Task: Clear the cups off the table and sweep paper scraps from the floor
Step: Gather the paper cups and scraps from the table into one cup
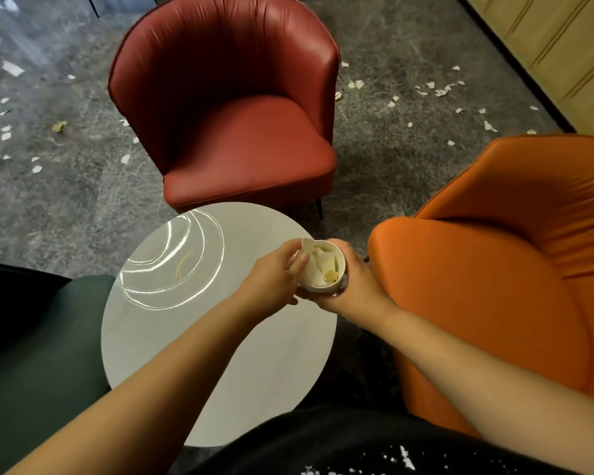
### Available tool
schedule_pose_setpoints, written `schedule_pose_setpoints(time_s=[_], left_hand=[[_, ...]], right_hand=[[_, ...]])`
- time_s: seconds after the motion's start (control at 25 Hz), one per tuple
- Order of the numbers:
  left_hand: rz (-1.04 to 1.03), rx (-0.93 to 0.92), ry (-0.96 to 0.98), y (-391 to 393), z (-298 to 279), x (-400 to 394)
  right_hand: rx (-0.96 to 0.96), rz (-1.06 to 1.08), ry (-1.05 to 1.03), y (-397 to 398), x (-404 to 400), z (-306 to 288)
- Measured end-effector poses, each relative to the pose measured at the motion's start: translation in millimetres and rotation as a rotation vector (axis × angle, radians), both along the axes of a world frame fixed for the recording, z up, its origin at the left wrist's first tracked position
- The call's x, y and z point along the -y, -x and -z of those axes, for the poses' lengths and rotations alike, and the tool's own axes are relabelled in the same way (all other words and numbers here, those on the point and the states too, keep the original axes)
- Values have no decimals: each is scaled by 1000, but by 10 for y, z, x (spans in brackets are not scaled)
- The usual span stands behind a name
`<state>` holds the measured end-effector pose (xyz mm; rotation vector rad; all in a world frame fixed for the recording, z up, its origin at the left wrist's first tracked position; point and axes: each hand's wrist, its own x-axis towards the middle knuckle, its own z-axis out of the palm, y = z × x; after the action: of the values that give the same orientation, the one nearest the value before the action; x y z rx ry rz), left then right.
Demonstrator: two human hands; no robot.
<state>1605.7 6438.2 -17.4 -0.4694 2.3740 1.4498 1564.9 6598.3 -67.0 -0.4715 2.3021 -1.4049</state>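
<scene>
A white paper cup [323, 287] stuffed with crumpled white paper and a yellow bit is held above the right edge of the round white table [186, 337]. My right hand [355, 286] grips the cup from the right and below. My left hand [275, 274] is at the cup's left rim, its fingers pinching the white paper that sticks out there. Several white paper scraps [439, 90] lie on the grey floor to the right of the red chair, and more scraps [12, 68] lie at the far left.
A red armchair [234, 108] stands behind the table, an orange armchair [501, 269] at the right, a dark green seat [38, 354] at the left. A wooden wall panel [563, 46] runs along the far right. A faint yellow mark [184, 262] shows on the tabletop.
</scene>
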Motion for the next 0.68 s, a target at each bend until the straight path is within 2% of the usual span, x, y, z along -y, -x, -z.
schedule_pose_setpoints(time_s=[0.28,0.68], left_hand=[[2,-19,-6,452,38,-183],[64,-78,-49,1799,-29,-1229]], right_hand=[[20,67,65,309,-176,-22],[-35,108,-6,1602,-1293,-134]])
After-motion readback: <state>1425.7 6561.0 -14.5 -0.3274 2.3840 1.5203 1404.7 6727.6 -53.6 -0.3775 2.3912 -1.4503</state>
